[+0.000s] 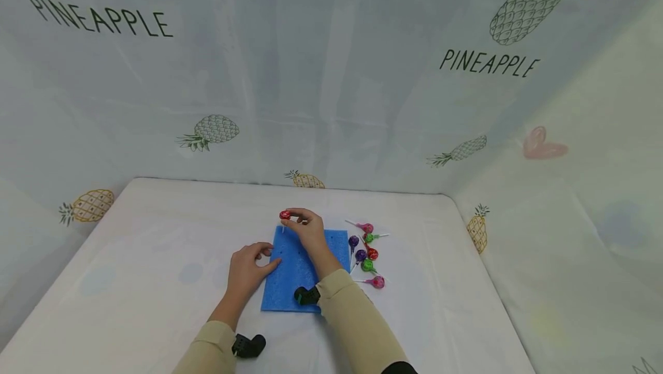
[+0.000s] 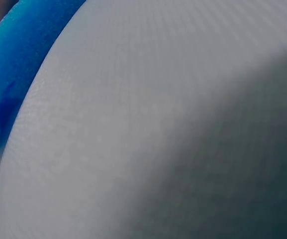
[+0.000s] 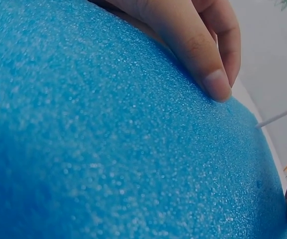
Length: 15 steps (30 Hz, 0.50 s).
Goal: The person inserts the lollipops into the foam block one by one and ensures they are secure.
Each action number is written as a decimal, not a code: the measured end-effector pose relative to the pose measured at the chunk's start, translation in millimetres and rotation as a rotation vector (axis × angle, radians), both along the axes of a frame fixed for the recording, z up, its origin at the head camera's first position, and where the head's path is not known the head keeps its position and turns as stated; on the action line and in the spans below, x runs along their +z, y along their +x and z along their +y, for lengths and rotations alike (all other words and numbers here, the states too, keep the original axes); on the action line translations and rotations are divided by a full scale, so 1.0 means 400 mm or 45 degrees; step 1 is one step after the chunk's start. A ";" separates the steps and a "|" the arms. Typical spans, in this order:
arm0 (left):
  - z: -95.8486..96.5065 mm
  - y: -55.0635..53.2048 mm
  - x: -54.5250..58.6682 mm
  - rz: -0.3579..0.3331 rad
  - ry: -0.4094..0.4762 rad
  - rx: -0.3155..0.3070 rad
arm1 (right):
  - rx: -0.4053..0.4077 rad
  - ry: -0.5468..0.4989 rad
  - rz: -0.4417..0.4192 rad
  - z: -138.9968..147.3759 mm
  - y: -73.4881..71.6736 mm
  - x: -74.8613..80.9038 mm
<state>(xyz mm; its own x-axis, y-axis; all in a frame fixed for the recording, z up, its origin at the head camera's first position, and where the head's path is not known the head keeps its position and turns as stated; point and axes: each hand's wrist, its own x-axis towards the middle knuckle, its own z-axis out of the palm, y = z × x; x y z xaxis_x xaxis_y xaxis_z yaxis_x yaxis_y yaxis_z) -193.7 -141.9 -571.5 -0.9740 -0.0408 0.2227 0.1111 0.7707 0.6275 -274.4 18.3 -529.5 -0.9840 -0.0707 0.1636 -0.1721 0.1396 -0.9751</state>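
A blue foam board (image 1: 290,273) lies flat in front of me. At its left edge my left hand (image 1: 247,270) grips it, the thumb (image 3: 218,85) on the top face and the fingers curled by the side. Over the board's far left corner, my right hand (image 1: 307,227) pinches a red-wrapped lollipop (image 1: 285,214) between thumb and forefinger. Its candy is up, and its white stick (image 3: 275,118) points down to the foam, the lower end right at the surface. In the left wrist view only the board's edge (image 2: 29,55) and a bit of hand show.
Right of the board lies a loose group of lollipops, among them purple (image 1: 354,241), green (image 1: 368,265), red (image 1: 373,254) and pink (image 1: 378,282) ones. They rest on a white-covered table (image 1: 171,247). Behind it hangs a curtain (image 1: 311,75) printed with pineapples.
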 end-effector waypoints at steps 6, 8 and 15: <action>0.000 -0.003 0.002 -0.001 -0.004 -0.005 | 0.002 -0.002 -0.017 -0.001 -0.001 -0.004; 0.000 -0.004 0.002 0.006 -0.002 -0.008 | 0.001 0.002 -0.021 -0.002 -0.001 -0.005; 0.004 0.000 -0.004 0.017 0.002 0.001 | 0.007 0.024 -0.050 -0.001 0.005 -0.009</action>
<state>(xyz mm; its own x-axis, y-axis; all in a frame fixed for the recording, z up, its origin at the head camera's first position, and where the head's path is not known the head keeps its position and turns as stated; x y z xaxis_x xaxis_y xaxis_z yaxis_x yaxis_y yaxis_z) -193.6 -140.4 -573.0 -0.9709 -0.0422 0.2357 0.1187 0.7700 0.6269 -272.2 18.0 -533.2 -0.9892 -0.0792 0.1233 -0.1346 0.1569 -0.9784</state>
